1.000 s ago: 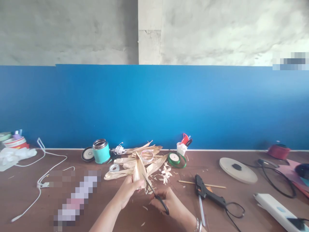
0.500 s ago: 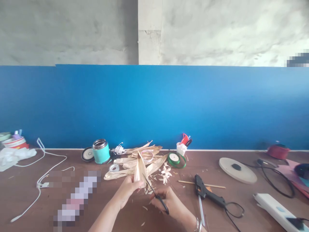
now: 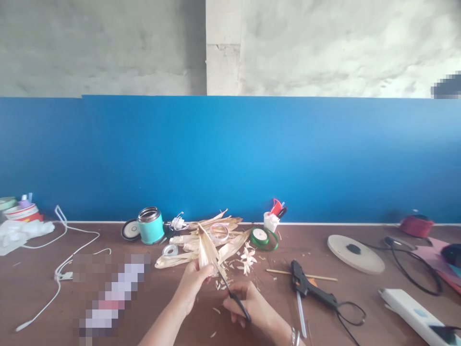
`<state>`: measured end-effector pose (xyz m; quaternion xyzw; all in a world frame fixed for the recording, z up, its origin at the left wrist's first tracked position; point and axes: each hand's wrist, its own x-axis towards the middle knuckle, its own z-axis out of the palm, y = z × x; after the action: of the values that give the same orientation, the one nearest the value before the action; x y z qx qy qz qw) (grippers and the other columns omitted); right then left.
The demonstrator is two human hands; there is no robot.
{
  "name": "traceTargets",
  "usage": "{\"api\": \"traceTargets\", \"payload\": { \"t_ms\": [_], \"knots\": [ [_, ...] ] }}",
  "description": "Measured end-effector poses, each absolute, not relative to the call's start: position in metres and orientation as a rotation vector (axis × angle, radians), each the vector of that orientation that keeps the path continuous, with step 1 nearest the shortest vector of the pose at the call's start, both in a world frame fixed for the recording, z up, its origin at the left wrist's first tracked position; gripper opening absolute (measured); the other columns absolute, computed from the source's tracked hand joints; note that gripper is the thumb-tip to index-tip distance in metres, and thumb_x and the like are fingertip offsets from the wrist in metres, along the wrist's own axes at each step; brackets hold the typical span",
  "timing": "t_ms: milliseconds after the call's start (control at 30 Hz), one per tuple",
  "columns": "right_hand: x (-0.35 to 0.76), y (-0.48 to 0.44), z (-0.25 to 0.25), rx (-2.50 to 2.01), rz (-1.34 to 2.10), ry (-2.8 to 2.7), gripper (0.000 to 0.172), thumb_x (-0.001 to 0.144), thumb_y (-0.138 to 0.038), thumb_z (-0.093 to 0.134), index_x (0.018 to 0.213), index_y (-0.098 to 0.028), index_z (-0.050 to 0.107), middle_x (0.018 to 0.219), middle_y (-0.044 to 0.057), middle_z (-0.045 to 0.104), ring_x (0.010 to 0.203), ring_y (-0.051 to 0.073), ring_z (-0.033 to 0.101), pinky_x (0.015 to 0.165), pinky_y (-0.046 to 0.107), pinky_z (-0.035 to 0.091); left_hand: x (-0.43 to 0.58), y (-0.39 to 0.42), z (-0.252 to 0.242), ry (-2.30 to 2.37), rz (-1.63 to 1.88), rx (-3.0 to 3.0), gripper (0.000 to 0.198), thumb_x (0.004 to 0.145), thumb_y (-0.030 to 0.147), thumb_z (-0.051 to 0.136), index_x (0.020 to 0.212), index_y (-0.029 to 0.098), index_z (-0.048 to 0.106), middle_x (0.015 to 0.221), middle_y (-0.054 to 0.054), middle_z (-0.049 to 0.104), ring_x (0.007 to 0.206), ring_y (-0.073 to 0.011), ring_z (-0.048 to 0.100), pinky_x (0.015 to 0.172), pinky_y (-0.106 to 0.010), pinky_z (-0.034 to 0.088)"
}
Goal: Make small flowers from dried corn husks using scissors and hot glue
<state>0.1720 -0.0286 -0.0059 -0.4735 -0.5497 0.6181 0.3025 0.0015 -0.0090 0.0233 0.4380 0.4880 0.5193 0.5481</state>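
Observation:
My left hand (image 3: 192, 284) pinches a folded piece of dried corn husk (image 3: 206, 251) and holds it upright over the brown table (image 3: 151, 317). My right hand (image 3: 248, 305) grips black-handled scissors (image 3: 230, 293), whose blades point up and left into the base of the husk. Small husk trimmings (image 3: 222, 284) lie scattered under both hands. A pile of dried husks (image 3: 205, 238) sits just behind, with a small white husk flower (image 3: 248, 257) to its right.
A black glue gun (image 3: 311, 288) with its cord and a thin wooden stick (image 3: 306, 275) lie right of my hands. Behind are a teal metal-topped jar (image 3: 150, 225), green ribbon spool (image 3: 263, 238), tape rolls, a round wooden disc (image 3: 355, 253) and a white power strip (image 3: 414, 315). White cable (image 3: 65, 254) runs left.
The husk has tilted slightly to the left in my left hand, and my right hand with the scissors has shifted a little lower. Nothing else has moved.

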Motion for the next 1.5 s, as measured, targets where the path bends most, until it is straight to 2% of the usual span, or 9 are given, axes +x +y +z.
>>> {"api": "traceTargets", "payload": {
  "t_ms": [233,433,800,1100,1367,1500],
  "knots": [
    [0.170,-0.029,-0.006,-1.301,1.554,-1.474,0.025,0.064,-0.029,0.066,0.082,-0.012,0.066,0.041,-0.007,0.052,0.031,0.004,0.035,0.034,0.017,0.021,0.006,-0.011,0.023,1.163,1.207,0.988,0.016,0.060,0.028,0.067,0.065,0.015,0.059,0.056,0.004,0.053,0.053,-0.0108,0.045,0.054,-0.023,0.037],
    [0.170,-0.027,-0.008,-1.300,1.526,-1.451,0.028,0.064,-0.031,0.065,0.083,-0.011,0.068,0.041,-0.007,0.051,0.032,0.005,0.036,0.033,0.017,0.023,0.005,-0.008,0.019,1.150,1.139,0.988,0.020,0.064,0.033,0.067,0.070,0.016,0.060,0.060,0.002,0.056,0.057,-0.0123,0.050,0.057,-0.024,0.040],
    [0.172,-0.027,-0.012,-1.287,1.539,-1.436,0.026,0.063,-0.028,0.065,0.083,-0.011,0.066,0.045,-0.006,0.053,0.035,0.005,0.040,0.034,0.016,0.028,0.006,-0.015,0.033,1.221,1.143,1.024,0.015,0.062,0.029,0.065,0.069,0.016,0.061,0.062,0.002,0.059,0.064,-0.0151,0.054,0.063,-0.026,0.042],
    [0.171,-0.026,-0.009,-1.272,1.506,-1.488,0.025,0.064,-0.026,0.061,0.082,-0.011,0.068,0.043,-0.006,0.052,0.033,0.004,0.036,0.034,0.016,0.026,0.003,-0.010,0.025,1.252,1.095,1.059,0.016,0.065,0.028,0.064,0.073,0.015,0.061,0.060,0.002,0.058,0.062,-0.0144,0.052,0.063,-0.026,0.040],
    [0.171,-0.027,-0.003,-1.246,1.433,-1.557,0.014,0.063,-0.019,0.061,0.073,-0.012,0.068,0.045,-0.005,0.051,0.041,0.006,0.042,0.039,0.017,0.029,0.002,-0.012,0.026,1.216,1.097,1.055,0.018,0.064,0.028,0.065,0.076,0.014,0.061,0.064,0.002,0.060,0.064,-0.0150,0.055,0.064,-0.026,0.041],
    [0.172,-0.027,-0.002,-1.210,1.407,-1.606,0.014,0.064,-0.015,0.058,0.070,-0.012,0.070,0.046,-0.005,0.049,0.042,0.006,0.040,0.041,0.017,0.028,0.001,-0.012,0.026,1.208,1.085,1.073,0.018,0.065,0.027,0.065,0.076,0.014,0.062,0.066,0.000,0.062,0.066,-0.0161,0.056,0.065,-0.027,0.042]
  ]
}}
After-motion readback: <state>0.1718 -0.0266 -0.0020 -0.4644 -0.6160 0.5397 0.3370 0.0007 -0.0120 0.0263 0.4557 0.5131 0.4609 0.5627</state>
